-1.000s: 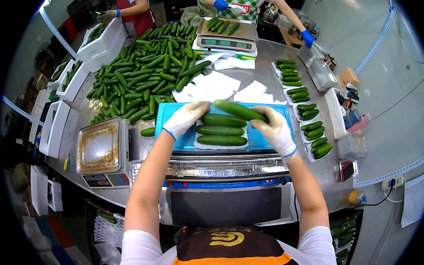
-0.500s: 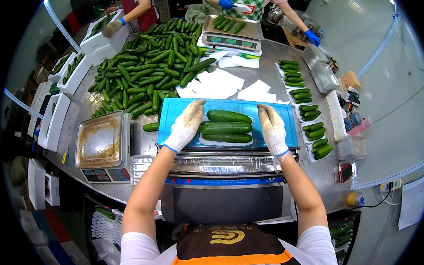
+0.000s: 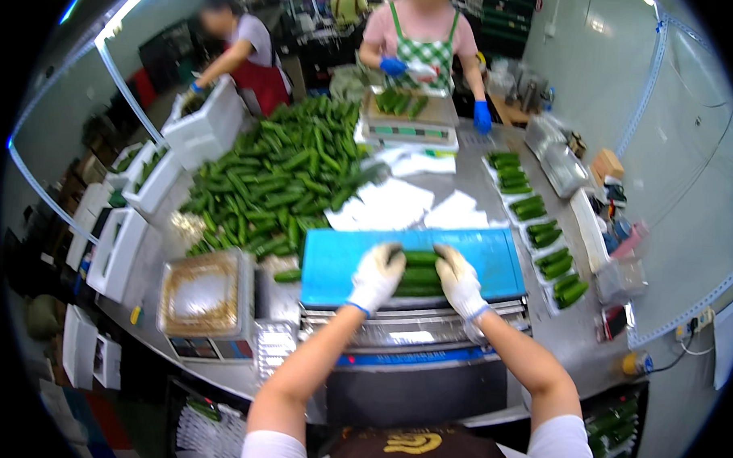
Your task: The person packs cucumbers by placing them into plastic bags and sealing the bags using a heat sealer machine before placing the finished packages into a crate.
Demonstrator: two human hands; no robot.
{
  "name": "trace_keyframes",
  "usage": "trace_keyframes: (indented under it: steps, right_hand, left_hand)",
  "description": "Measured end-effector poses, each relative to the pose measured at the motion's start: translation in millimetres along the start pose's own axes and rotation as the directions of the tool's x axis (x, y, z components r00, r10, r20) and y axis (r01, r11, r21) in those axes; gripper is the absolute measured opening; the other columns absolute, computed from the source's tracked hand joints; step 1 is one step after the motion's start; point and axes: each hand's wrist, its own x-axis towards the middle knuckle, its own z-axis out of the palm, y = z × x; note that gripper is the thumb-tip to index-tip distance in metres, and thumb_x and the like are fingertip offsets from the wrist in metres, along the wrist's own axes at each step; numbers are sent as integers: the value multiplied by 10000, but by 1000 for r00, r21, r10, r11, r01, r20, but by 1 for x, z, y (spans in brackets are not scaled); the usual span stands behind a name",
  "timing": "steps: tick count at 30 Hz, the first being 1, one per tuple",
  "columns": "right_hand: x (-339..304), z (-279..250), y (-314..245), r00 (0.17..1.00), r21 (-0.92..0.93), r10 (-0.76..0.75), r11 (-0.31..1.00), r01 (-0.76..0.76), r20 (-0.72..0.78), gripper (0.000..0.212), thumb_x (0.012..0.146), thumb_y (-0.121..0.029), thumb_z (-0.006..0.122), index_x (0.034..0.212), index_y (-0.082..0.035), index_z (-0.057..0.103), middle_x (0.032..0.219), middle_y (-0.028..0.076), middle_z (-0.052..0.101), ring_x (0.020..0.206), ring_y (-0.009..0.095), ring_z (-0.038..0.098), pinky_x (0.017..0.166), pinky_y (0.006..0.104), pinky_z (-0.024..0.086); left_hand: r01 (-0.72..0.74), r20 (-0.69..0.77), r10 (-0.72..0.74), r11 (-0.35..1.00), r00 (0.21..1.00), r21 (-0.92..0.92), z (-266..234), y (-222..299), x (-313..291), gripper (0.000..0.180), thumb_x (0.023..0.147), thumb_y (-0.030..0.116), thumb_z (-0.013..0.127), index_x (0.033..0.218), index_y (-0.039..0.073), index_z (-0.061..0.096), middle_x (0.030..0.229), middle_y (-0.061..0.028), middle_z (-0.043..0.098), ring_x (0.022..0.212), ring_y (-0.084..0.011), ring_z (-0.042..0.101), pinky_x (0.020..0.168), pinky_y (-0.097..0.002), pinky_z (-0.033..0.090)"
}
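On the blue board (image 3: 329,260), several green cucumbers (image 3: 420,277) lie side by side in a pack; its white tray is now mostly hidden. My left hand (image 3: 378,275), in a white knit glove, closes on the pack's left end. Gripping the opposite end is my right hand (image 3: 460,282), gloved the same way. Both sets of fingers curl in over the cucumber ends, slightly smeared by motion. Just in front of the board is the wrapping machine (image 3: 363,332), with clear film across its top and a dark plate (image 3: 417,394) on my side.
A big heap of cucumbers (image 3: 279,177) spreads at the far left. Packed trays (image 3: 555,264) line the right. White sheets (image 3: 396,202) and a scale (image 3: 411,121) lie beyond the board; another scale (image 3: 207,296) stands left. Two co-workers are across the table.
Both hands have come inward from beside the pack and closed on its ends. The view has tilted up, showing more of the co-workers. One co-worker's blue-gloved hand has come down beside the far scale.
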Motion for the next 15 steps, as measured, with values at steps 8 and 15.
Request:
trace_keyframes:
  steps: [8,15]
  right_hand:
    - [7,-27,-27,973,-81,140,989,-126,186,354,898,-227,539,1175,-9,575,1185,219,579,1129,365,535,980,386,410]
    - [-33,-115,-6,983,-11,172,985,-171,64,382,860,-214,617,1168,10,581,1075,173,644,968,228,626,858,314,480]
  left_hand:
    - [90,-1,-90,994,996,-62,-7,-14,-5,412,905,314,538,1222,52,552,1156,-223,590,1087,-365,562,945,-379,436]
    - [8,-191,33,977,981,212,-120,-9,-80,337,846,174,650,1127,-4,592,1064,-165,623,1012,-269,597,898,-349,472]
